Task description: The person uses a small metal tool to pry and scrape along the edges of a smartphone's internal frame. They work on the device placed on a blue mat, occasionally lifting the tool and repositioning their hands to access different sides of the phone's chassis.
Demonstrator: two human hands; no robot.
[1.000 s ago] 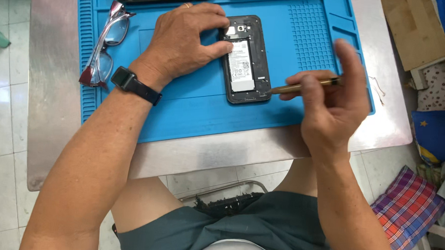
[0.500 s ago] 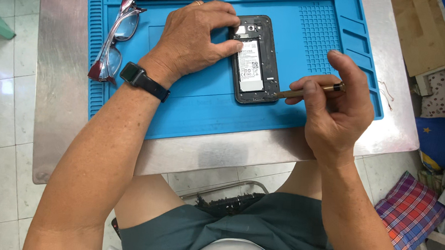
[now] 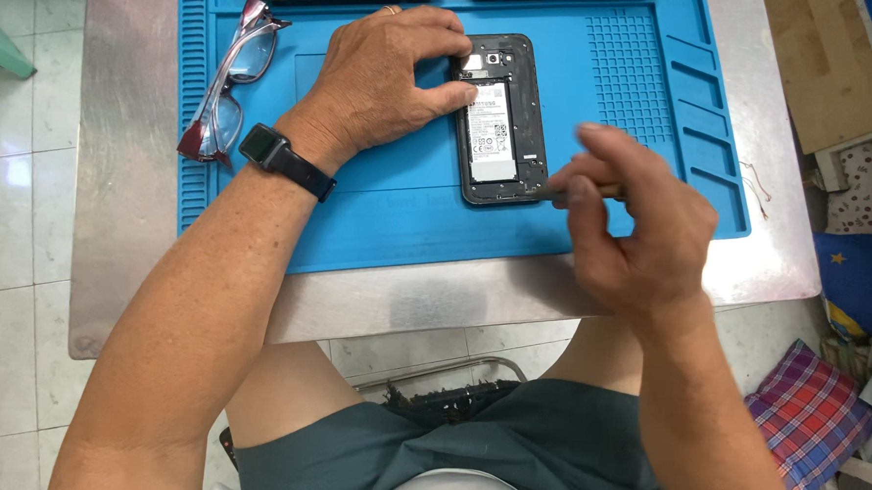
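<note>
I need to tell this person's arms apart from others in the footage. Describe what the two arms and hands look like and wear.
Both arms are bare to above the elbow, with no sleeves or gloves in view. The left hand has a ring on one finger, and its wrist carries a black wristwatch with a dark square face and black strap. The right hand and its wrist wear nothing visible.

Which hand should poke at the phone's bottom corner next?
Probably the right hand: it grips the tool, whose tip sits at the phone's bottom corner. The left hand steadies the phone.
</note>
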